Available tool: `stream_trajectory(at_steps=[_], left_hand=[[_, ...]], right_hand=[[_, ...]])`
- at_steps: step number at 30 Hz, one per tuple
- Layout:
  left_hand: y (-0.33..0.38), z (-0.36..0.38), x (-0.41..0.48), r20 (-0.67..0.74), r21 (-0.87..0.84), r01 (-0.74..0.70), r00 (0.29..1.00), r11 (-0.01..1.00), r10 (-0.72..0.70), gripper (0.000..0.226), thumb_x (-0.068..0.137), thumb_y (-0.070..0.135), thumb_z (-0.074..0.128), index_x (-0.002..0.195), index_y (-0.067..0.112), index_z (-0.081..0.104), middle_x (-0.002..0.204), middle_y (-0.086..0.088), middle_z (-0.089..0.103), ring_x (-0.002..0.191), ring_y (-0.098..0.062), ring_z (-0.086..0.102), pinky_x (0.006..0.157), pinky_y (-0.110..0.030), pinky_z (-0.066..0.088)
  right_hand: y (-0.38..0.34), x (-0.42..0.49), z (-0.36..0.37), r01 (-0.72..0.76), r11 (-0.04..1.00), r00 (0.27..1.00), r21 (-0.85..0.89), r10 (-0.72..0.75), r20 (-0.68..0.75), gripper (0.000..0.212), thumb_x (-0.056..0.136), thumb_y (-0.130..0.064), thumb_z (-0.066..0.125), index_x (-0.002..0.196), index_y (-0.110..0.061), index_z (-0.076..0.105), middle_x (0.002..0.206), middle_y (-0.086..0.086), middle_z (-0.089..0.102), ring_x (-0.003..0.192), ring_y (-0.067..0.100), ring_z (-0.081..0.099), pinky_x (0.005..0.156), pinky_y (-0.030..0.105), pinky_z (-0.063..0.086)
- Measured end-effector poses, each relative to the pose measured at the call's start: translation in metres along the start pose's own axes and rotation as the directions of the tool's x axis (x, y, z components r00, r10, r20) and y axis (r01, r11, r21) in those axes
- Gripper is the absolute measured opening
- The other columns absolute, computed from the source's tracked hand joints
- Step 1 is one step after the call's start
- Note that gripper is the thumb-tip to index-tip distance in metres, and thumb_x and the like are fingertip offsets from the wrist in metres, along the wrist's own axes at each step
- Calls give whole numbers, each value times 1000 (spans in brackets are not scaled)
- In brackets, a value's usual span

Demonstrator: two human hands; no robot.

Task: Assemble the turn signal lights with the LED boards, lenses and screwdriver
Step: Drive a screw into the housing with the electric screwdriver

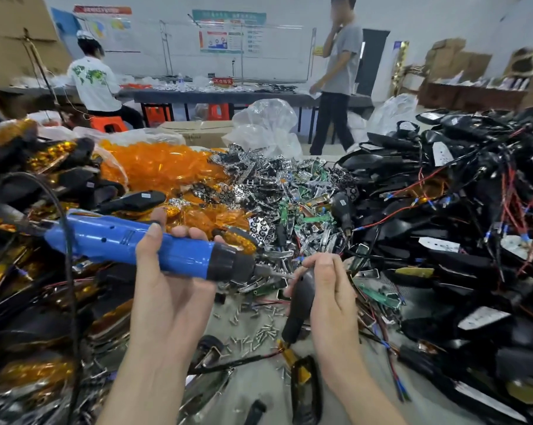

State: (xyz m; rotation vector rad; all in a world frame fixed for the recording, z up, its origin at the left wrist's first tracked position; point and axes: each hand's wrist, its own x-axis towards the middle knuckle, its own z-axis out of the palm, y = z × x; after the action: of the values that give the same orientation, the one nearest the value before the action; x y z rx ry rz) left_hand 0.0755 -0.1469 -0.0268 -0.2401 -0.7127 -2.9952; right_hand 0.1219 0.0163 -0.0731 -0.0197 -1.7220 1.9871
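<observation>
Blue plastic forms the barrel of the electric screwdriver [130, 240], which lies nearly level across the middle of my head view, its black cord [66, 240] looping off to the left. The left hand [167, 271] grips the barrel from below: its fingers [185, 233] are curled over the far side and the thumb lies across the near side. The bit [274, 273] points right and meets the right hand [329, 289]. That hand holds the dark stalk of a turn signal light [299, 305] upright in its palm, with the fingertips pinched together at the stalk's upper end, right at the bit's tip (what they pinch there is too small for me to tell). The stalk's lower end comes down just above an amber-and-black piece [303, 381] lying on the desk [253, 378]; I cannot tell whether the two are joined.

Loose screws [259, 329] lie scattered on the desk between the two wrists. Behind the hands, a heap of orange lenses [161, 167] sits to the left, and chrome reflectors mixed with green LED boards [302, 207] fill the centre. Black housings [458, 210] trailing red and black wires are piled on the right. Beyond the desk, one person [93, 84] sits at a long bench and another [339, 81] stands.
</observation>
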Motion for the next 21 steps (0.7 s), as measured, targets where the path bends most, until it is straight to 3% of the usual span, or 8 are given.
stream_trajectory(at_steps=[6, 9, 15, 21], left_hand=[[-5, 1, -1, -2, 15, 6, 1000, 1000, -6, 22, 96, 30, 59, 119, 30, 60, 81, 8, 60, 76, -11, 63, 84, -40, 57], [-5, 1, -2, 8, 12, 17, 1000, 1000, -17, 20, 95, 30, 61, 115, 30, 61, 82, 9, 60, 77, -11, 63, 87, -40, 56], [-5, 7, -6, 2, 49, -16, 1000, 999, 16, 19, 96, 30, 61, 114, 29, 55, 81, 8, 59, 77, -11, 63, 83, -40, 58], [1, 15, -10, 56, 114, -77, 996, 991, 71, 20, 99, 29, 56, 119, 30, 54, 80, 8, 59, 76, -11, 63, 84, -39, 57]], right_hand=[[-1, -1, 0, 11, 998, 1000, -66, -10, 11, 40, 91, -67, 44, 92, -31, 60, 79, -2, 64, 70, 17, 65, 67, 36, 56], [-3, -4, 1, 23, 995, 1000, -99, -23, 9, 43, 91, -69, 42, 93, -30, 59, 77, 3, 62, 69, 27, 63, 64, 46, 55], [-5, -6, 4, 37, 972, 998, -233, -47, -38, 51, 85, -86, 35, 92, -40, 56, 78, 8, 60, 62, 23, 63, 53, 32, 52], [-7, -11, 8, 95, 935, 993, -341, -115, -40, 52, 90, -86, 28, 95, -40, 53, 73, 16, 53, 61, 38, 51, 47, 54, 41]])
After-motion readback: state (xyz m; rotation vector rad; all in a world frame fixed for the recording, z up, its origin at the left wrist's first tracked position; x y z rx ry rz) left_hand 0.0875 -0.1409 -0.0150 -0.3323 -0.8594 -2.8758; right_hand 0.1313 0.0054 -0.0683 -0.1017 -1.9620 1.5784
